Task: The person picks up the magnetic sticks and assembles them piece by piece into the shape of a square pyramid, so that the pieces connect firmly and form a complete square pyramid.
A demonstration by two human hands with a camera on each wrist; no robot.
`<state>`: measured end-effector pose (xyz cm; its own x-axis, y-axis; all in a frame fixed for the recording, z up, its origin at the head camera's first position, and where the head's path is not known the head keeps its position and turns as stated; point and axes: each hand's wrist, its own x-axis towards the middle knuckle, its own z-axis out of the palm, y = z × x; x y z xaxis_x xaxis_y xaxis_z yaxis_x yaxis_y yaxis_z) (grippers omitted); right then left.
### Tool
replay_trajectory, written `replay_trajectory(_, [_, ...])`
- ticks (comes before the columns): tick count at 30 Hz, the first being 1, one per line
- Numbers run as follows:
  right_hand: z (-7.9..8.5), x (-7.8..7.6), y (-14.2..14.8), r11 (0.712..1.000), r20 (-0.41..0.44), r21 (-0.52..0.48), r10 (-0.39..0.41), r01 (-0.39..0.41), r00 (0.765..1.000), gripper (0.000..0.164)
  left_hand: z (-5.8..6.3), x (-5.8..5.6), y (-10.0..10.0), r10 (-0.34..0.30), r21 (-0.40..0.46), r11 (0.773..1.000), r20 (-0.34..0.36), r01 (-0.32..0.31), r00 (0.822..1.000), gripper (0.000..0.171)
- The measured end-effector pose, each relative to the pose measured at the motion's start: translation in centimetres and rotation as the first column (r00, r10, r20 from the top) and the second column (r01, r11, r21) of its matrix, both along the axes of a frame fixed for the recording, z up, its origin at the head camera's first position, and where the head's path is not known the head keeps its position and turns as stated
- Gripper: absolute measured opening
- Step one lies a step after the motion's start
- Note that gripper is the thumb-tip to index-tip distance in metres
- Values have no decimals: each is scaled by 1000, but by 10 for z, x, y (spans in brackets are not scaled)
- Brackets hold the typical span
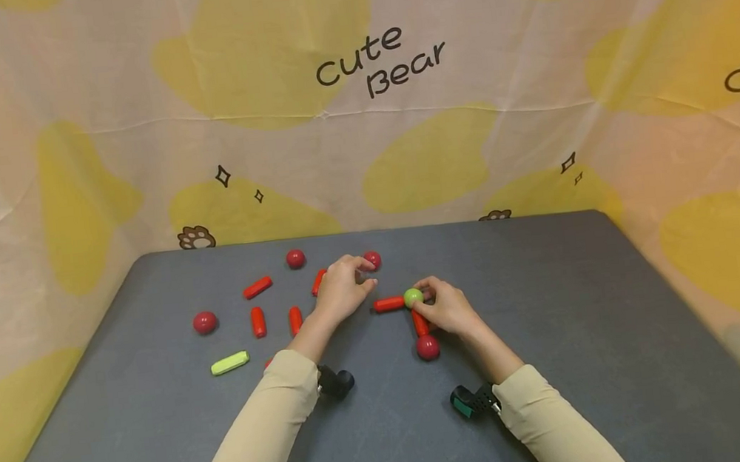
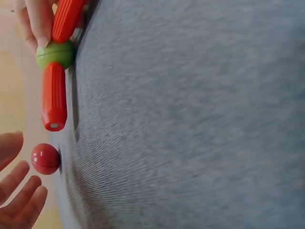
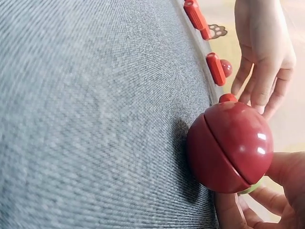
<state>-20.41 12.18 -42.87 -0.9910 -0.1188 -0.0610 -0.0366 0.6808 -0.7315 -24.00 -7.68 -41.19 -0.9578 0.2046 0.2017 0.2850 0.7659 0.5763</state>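
My right hand point(image 1: 449, 306) pinches a green ball point(image 1: 413, 298) between thumb and fingers. One red rod point(image 1: 388, 304) sticks out leftward from this ball; another red rod point(image 1: 421, 323) runs toward me and ends in a dark red ball point(image 1: 428, 347). In the right wrist view that red ball point(image 3: 228, 148) looms large and hides most of the green one. My left hand point(image 1: 342, 289) hovers at a loose red ball point(image 1: 372, 260) farther back. The left wrist view shows its fingers spread beside the red ball point(image 2: 45, 159), with a small gap.
Left of my left hand lie several loose red rods point(image 1: 257, 322), a yellow-green rod point(image 1: 230, 363) and two red balls point(image 1: 205, 322). One rod is partly covered by the left arm. A printed cloth point(image 1: 402, 146) stands behind the grey table point(image 1: 584, 299).
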Motion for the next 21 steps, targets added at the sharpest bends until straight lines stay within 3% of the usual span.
replay_trajectory(7, [-2, 0, 0, 1000, 6, -18, -2, 2, 1000, 32, 0, -16, 1, 37, 48, 998, -8, -37, 999, 39])
replay_trajectory(14, [-2, 0, 2, 999, 19, -41, 7, -7, 1000, 32, -6, -24, 5, -42, 50, 998, 62, 39, 997, 59])
replay_trajectory(21, [-2, 0, 2, 999, 31, -52, 13, -12, 999, 32, -11, -27, 7, -86, 12, 996, 97, 85, 992, 64])
